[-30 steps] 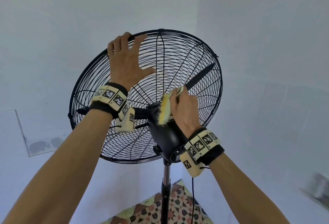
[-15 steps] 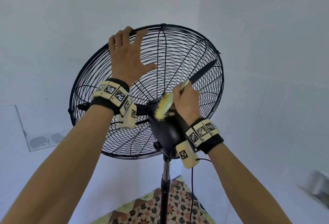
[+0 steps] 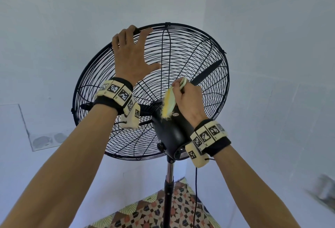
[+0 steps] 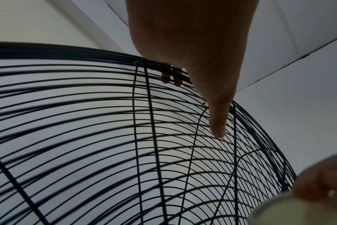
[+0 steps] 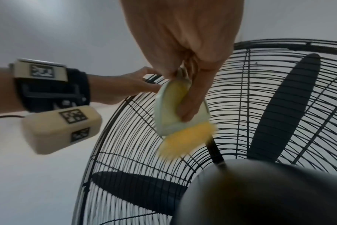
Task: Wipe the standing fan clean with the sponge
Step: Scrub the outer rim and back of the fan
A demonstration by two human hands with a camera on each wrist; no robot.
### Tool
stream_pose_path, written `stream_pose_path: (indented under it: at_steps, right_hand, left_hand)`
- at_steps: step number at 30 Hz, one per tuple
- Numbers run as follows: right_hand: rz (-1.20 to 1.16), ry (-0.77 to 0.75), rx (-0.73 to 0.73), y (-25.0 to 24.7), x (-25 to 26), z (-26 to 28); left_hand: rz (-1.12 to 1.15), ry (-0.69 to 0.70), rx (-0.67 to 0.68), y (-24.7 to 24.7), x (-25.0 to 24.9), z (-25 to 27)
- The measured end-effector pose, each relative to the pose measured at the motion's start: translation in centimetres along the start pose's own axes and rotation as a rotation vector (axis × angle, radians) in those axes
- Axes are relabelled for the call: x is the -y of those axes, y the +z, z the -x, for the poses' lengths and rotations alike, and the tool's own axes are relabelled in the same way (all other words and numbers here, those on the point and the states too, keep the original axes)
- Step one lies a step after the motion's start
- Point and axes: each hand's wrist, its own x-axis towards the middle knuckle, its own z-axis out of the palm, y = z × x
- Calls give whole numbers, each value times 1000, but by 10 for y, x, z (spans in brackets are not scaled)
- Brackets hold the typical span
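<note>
A black standing fan stands in front of me, its wire cage (image 3: 181, 50) seen from behind. My left hand (image 3: 132, 54) holds the cage's top rim, and the fingertips (image 4: 165, 76) hook over it while the thumb lies along the wires. My right hand (image 3: 188, 101) grips a yellow sponge (image 3: 169, 104) with a pale backing and frayed fibres. The sponge sits against the back of the cage just above the motor housing (image 3: 170, 133). In the right wrist view the sponge (image 5: 179, 121) is blurred, with a dark blade (image 5: 287, 106) behind the wires.
The fan's pole (image 3: 169, 173) runs down to a patterned floor covering (image 3: 154, 213), with a black cable (image 3: 195, 191) hanging beside it. White walls meet in a corner behind the fan. A blurred grey object (image 3: 324, 189) sits at the far right.
My right hand has slid the sponge a little upward, from the motor housing onto the back of the cage. My left hand has stayed on the top rim.
</note>
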Motion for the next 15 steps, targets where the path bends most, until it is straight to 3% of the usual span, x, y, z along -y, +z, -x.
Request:
stream_pose_path:
  at_steps: [4, 7, 11, 15]
  right_hand:
    - [-80, -206, -174, -3, -2, 22]
    - [31, -242, -125, 0, -16, 38]
    - [173, -48, -47, -1, -27, 52]
    - [208, -34, -72, 6, -34, 45]
  left_hand:
    - [2, 0, 1, 1, 0, 1]
    - [3, 0, 8, -1, -1, 1]
    - [2, -8, 14, -1, 1, 1]
    - [-1, -12, 20, 0, -1, 0]
